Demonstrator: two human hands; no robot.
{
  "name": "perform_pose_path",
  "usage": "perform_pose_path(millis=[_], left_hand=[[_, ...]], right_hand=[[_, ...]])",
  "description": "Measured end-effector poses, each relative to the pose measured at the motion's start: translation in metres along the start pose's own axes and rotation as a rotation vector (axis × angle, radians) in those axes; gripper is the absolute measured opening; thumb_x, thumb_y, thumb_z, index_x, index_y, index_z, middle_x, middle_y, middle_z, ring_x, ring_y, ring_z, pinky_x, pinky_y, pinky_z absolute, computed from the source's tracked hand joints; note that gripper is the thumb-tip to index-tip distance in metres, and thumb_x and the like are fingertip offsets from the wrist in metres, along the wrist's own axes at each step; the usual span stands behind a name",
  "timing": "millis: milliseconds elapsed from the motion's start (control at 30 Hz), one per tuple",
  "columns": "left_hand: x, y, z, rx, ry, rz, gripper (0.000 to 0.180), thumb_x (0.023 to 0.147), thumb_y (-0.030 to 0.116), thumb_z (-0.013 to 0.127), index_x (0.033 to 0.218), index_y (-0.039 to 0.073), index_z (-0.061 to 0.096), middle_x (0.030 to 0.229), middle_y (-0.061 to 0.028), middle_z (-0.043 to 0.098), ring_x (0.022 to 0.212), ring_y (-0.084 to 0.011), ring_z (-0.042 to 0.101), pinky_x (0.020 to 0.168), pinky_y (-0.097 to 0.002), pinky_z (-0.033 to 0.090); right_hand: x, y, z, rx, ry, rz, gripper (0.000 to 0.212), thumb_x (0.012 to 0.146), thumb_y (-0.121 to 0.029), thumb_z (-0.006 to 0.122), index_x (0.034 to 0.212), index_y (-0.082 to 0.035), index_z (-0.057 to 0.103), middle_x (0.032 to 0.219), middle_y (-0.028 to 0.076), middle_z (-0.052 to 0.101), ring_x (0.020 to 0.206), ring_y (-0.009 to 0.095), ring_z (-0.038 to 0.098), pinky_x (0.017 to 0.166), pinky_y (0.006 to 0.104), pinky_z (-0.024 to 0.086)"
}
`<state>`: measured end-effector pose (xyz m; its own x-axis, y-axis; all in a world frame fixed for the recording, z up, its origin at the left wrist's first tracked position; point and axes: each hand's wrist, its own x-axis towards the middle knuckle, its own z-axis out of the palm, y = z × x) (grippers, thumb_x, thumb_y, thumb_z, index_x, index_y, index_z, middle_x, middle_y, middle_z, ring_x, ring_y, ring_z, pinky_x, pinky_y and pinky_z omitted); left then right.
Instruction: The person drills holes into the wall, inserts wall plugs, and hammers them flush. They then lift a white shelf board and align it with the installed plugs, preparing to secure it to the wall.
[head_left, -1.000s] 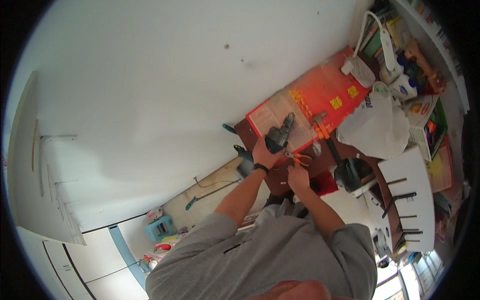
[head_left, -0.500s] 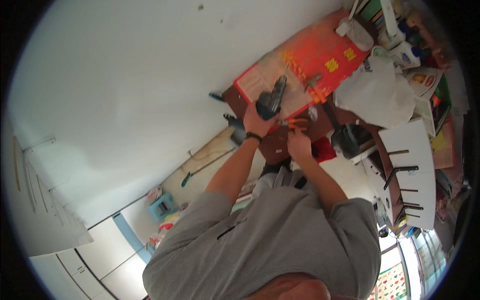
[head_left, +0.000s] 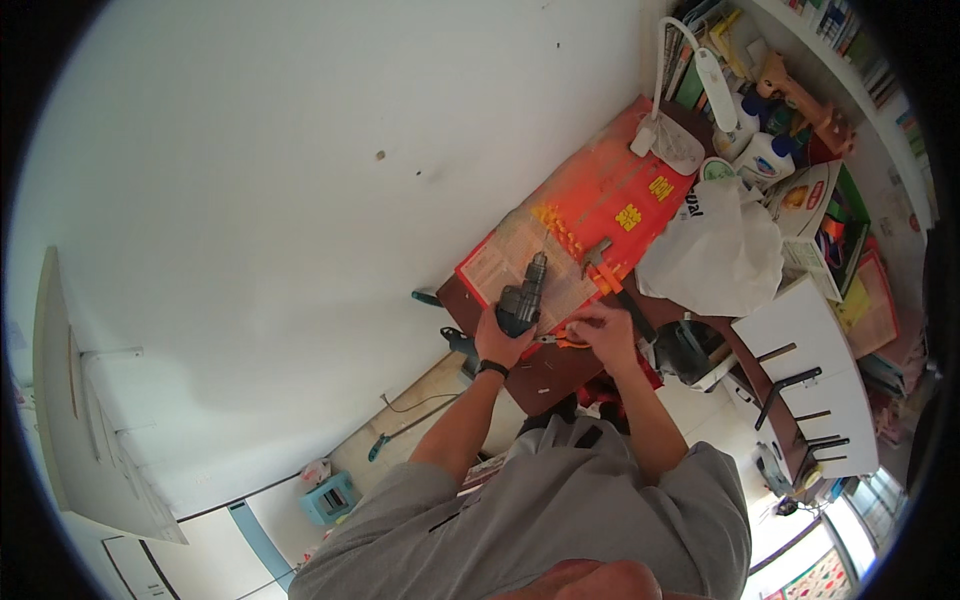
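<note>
Left hand point(head_left: 503, 343) has its fingers wrapped round the base of a dark cordless drill point(head_left: 525, 297), chuck pointing away from the person, over the near-left part of a red printed sheet point(head_left: 592, 205). Black band point(head_left: 492, 368) on that wrist. Right hand point(head_left: 608, 338) is just beside, fingers bunched and narrow, right at the orange-handled pliers point(head_left: 563, 341). Can't tell if they grip the handles, only touch them, or pinch something small; too small and partly covered. Pliers lie between the 2 hands, by the sheet's near edge, nose toward the left hand.

Hammer point(head_left: 612, 282), orange and black handle, lies right of the drill, head on the sheet, handle slanting down toward the right hand. All on a brown counter point(head_left: 565, 373), with small pale bits near the person. Further right: crumpled white plastic bag point(head_left: 715, 250). Far end: white lamp point(head_left: 716, 88) with curved neck, white bottles point(head_left: 766, 158) with blue caps behind it. White wall point(head_left: 250, 200) along the left, a few small dark marks on it. Blue stool point(head_left: 328, 498) on the floor, lower left, well apart from the counter.
</note>
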<state>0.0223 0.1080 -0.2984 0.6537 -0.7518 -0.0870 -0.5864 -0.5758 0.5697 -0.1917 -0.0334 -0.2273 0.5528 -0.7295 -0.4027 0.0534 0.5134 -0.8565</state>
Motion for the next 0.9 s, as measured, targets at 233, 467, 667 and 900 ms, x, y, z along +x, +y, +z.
perform_pose_path(millis=[233,467,667,900], left_hand=[[0.001,0.013,-0.006,0.041,-0.012,-0.042,0.086,0.067,0.038,0.092,0.135,0.002,0.053,0.123,-0.0209,0.063,0.115,-0.0407,0.063,0.095,-0.0503,0.052],[0.002,0.014,-0.004,0.054,0.016,-0.017,0.085,0.066,0.037,0.092,0.134,0.004,0.053,0.121,-0.0196,0.065,0.111,-0.041,0.065,0.093,-0.0505,0.053],[0.002,0.015,-0.002,0.08,0.014,-0.036,0.086,0.065,0.038,0.092,0.134,0.004,0.053,0.119,-0.0201,0.065,0.11,-0.0411,0.065,0.093,-0.0502,0.053],[0.002,0.015,-0.003,0.087,-0.006,-0.052,0.088,0.065,0.038,0.093,0.136,0.005,0.052,0.12,-0.0206,0.065,0.11,-0.0411,0.065,0.091,-0.0516,0.053]], right_hand=[[0.08,-0.097,-0.023,0.343,0.092,-0.212,0.011,0.088,0.003,0.069,0.097,0.009,0.071,0.087,0.012,0.072,0.077,0.02,0.07,0.075,0.0325,0.058],[0.191,-0.197,-0.016,0.634,0.094,-0.483,0.011,0.088,0.007,0.067,0.099,0.007,0.067,0.095,0.012,0.068,0.082,0.026,0.071,0.077,0.0364,0.058],[0.257,-0.24,0.0,0.599,0.095,-0.628,0.014,0.089,0.006,0.068,0.104,0.006,0.069,0.095,0.013,0.07,0.082,0.025,0.072,0.08,0.036,0.06],[0.276,-0.239,0.023,0.57,0.124,-0.662,0.012,0.085,0.005,0.073,0.097,0.009,0.071,0.09,0.014,0.072,0.078,0.025,0.075,0.075,0.0325,0.06]])
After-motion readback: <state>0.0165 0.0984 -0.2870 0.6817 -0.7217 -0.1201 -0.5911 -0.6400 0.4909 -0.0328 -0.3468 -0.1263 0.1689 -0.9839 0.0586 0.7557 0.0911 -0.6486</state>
